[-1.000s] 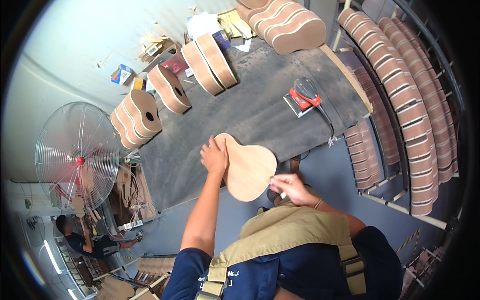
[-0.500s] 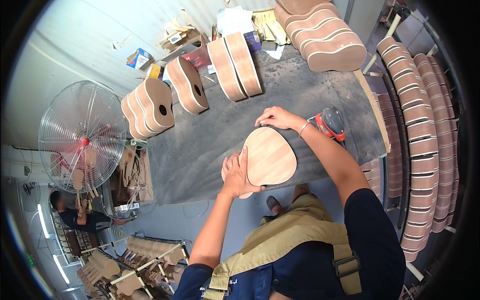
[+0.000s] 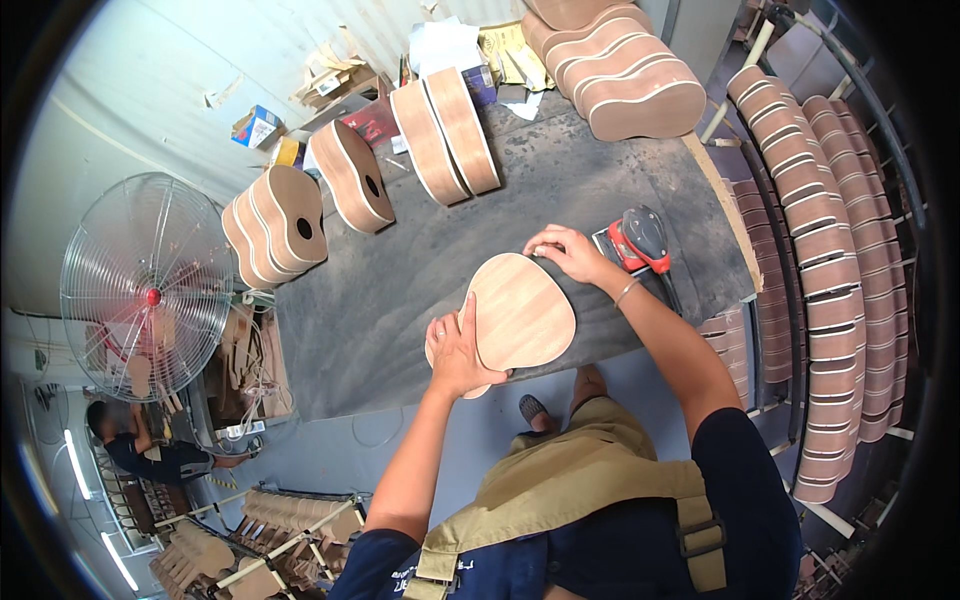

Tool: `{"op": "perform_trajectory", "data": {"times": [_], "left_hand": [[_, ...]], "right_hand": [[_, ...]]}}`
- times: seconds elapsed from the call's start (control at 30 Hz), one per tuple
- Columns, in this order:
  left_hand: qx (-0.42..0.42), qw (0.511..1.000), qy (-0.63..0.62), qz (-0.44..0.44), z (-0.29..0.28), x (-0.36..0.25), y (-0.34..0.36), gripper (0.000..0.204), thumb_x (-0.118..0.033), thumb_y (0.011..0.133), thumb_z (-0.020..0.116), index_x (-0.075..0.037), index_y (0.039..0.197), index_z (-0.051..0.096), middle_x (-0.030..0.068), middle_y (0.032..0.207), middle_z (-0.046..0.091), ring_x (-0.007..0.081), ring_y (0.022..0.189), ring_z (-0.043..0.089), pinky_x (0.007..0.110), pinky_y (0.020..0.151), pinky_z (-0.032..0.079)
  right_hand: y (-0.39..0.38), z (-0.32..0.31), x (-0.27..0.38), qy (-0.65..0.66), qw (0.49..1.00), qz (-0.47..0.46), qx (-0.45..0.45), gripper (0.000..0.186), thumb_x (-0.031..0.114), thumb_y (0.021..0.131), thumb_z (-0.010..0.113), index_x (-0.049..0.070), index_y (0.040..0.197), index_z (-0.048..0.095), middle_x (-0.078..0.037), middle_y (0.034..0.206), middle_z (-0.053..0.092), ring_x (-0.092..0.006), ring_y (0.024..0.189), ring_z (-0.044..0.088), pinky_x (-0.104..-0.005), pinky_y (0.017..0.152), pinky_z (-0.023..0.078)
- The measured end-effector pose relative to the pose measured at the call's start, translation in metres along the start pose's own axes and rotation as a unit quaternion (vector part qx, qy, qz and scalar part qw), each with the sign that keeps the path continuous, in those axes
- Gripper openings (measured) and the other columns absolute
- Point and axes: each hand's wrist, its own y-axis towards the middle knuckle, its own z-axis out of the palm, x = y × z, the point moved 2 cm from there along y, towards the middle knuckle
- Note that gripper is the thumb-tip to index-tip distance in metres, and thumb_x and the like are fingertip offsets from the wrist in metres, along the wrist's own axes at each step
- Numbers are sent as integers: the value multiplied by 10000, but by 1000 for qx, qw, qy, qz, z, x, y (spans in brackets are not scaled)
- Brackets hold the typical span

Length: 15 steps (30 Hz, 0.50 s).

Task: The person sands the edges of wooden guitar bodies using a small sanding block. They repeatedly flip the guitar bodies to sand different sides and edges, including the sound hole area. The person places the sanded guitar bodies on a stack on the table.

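Note:
A pale wooden ukulele body [image 3: 526, 312] lies on the dark workbench [image 3: 390, 290] near its front edge, its broad rounded end toward the right. My left hand [image 3: 459, 354] grips it around the narrower left part, thumb on the near side and fingers spread over the top face. My right hand [image 3: 572, 257] is at the far right of its rim, fingers bent together and pointing left. Whatever lies between those fingers is too small or hidden to name. Right of that hand, a red and grey power sander [image 3: 638, 240] rests on the bench.
Several instrument bodies [image 3: 280, 225] stand along the bench's far side, with another stack [image 3: 640, 95] at the back right. Papers [image 3: 443, 45] and boxes lie by the wall. A large fan [image 3: 150, 280] stands left, near another person [image 3: 150, 445]. Racks of bodies [image 3: 830, 280] line the right.
My right hand has moved rightward along the ukulele body's far rim. My left hand keeps its hold. The whole view has shifted slightly, moving the surroundings left in the picture.

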Motion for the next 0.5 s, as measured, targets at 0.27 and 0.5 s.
{"op": "perform_trajectory", "data": {"times": [0.27,0.5], "left_hand": [[18,1000,10,-19,-4,-6,0,1574,-533,435,954,-123,1723,147,221,1381,475,409,1376,427,583,1266,174],[26,999,-4,-27,-6,-6,-1,1589,-512,410,968,-164,1726,148,212,1401,479,399,1391,426,589,1277,167]], "right_hand": [[62,29,-5,-45,985,-69,150,169,175,1013,698,114,1093,834,-85,994,721,-251,973,677,-367,897,539],[30,12,-22,-30,991,-47,120,196,251,1020,710,136,1111,841,-70,924,671,-213,881,625,-345,829,513]]}}
